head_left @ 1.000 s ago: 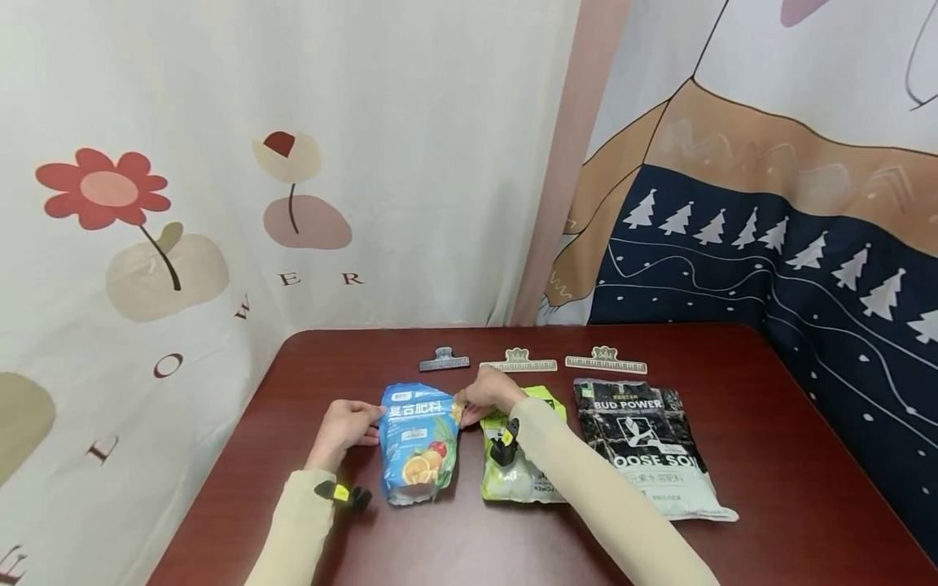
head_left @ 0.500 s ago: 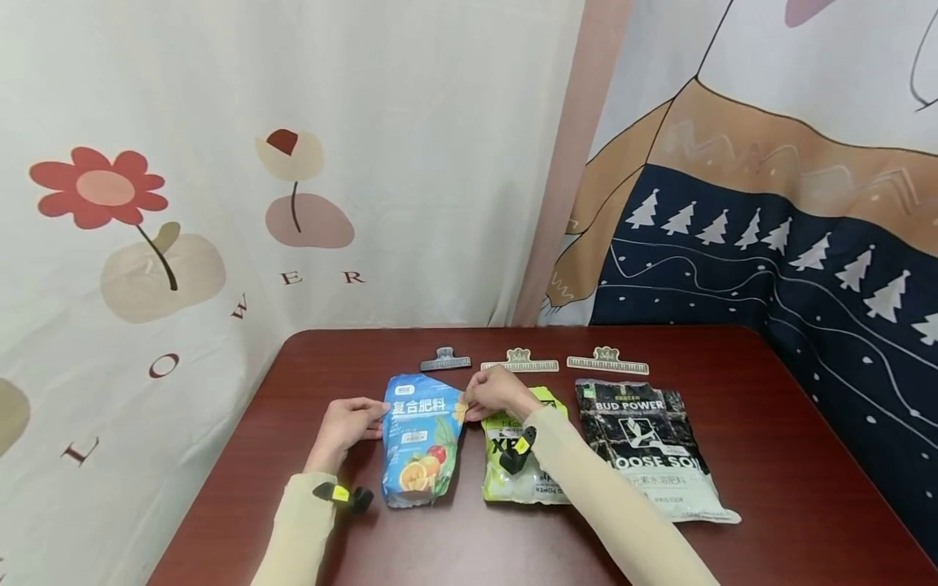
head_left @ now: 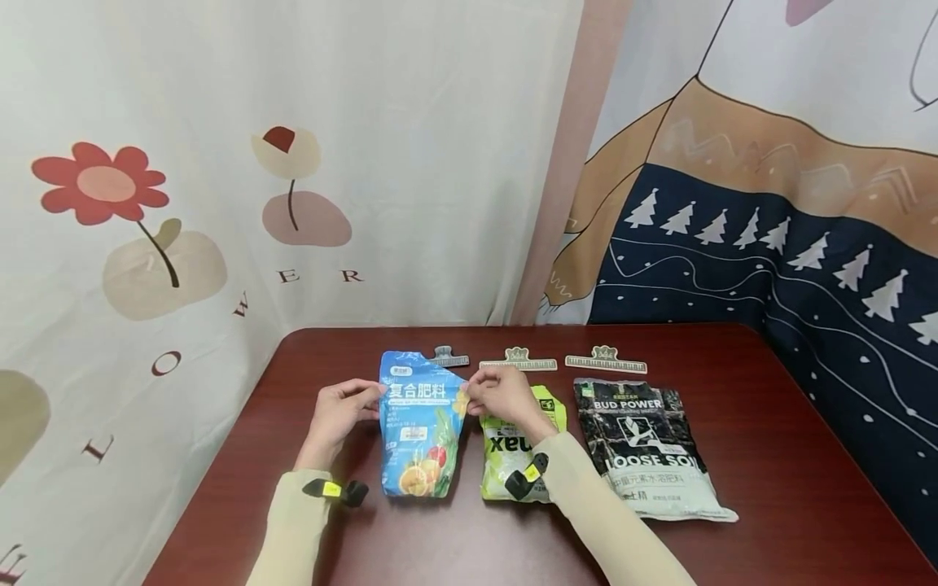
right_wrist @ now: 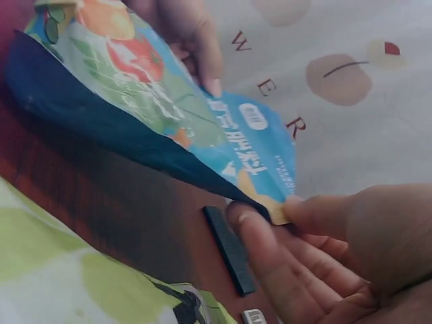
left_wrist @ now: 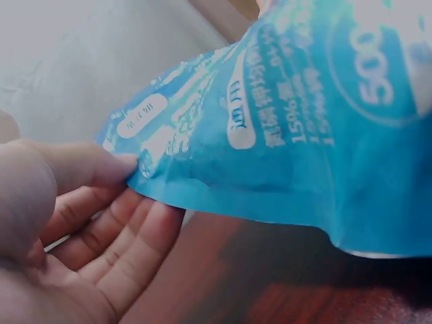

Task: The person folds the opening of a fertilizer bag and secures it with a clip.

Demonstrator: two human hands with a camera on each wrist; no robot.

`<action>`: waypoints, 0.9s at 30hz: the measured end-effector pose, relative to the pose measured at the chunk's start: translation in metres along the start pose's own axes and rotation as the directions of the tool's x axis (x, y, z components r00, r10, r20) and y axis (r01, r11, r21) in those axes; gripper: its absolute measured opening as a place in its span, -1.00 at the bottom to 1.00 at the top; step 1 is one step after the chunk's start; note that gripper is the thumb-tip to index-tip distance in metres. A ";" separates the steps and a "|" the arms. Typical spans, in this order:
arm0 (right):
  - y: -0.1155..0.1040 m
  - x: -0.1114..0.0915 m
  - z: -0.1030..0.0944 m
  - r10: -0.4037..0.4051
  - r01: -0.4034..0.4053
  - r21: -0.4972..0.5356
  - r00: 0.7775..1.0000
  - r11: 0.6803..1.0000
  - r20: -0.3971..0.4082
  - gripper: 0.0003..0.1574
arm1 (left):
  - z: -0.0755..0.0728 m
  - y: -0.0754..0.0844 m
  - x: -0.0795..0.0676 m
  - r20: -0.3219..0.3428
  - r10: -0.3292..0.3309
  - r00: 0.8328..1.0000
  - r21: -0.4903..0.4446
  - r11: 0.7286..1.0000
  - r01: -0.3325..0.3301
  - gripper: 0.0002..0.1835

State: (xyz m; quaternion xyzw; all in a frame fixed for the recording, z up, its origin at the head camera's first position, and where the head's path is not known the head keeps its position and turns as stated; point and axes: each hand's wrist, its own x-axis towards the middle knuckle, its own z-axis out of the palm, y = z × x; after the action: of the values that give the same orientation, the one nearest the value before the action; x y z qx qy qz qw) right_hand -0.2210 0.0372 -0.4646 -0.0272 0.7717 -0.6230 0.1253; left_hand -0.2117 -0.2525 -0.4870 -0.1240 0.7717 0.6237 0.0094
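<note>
A blue fertilizer bag (head_left: 414,435) with fruit printed on its front is held tilted up over the table, its top raised. My left hand (head_left: 339,415) pinches its left edge near the top; in the left wrist view the thumb lies on the front and the fingers (left_wrist: 145,236) behind. On the opposite side my right hand (head_left: 509,400) pinches the upper right edge between thumb and fingertips, as the right wrist view shows the bag's corner (right_wrist: 278,210) there. The bag's slanted top overlaps a dark clip (head_left: 449,356) in the head view.
Partly under my right forearm lies a green bag (head_left: 506,472). Further right is a black and white soil bag (head_left: 648,448). Two pale long clips, one in the middle (head_left: 518,360) and another on the right (head_left: 606,360), lie along the table's (head_left: 352,537) back. Curtains hang behind.
Both hands have lifted the blue bag's top, which now stands higher and covers part of the dark clip. My right hand has shifted slightly right, uncovering more of the green bag.
</note>
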 end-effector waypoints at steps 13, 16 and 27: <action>-0.007 -0.017 -0.003 -0.250 0.247 -0.036 0.961 0.968 -0.118 -0.85 | -0.001 0.017 -0.010 -0.054 0.212 0.976 -0.036 0.976 -0.214 -0.59; -0.009 -0.021 -0.005 -0.304 0.300 -0.053 0.945 0.952 -0.124 -0.88 | -0.003 0.020 -0.012 -0.060 0.259 0.964 -0.049 0.964 -0.262 -0.60; -0.004 -0.028 -0.009 -0.519 0.505 -0.121 0.838 0.855 -0.169 -0.87 | -0.003 0.023 -0.015 -0.021 0.476 0.879 -0.188 0.862 -0.471 -0.75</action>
State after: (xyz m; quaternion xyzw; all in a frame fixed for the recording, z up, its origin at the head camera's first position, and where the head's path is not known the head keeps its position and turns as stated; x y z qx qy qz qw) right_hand -0.1961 0.0501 -0.4542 -0.1757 0.7665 -0.6054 -0.1228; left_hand -0.2011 -0.2481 -0.4619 0.0770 0.7161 0.6783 -0.1452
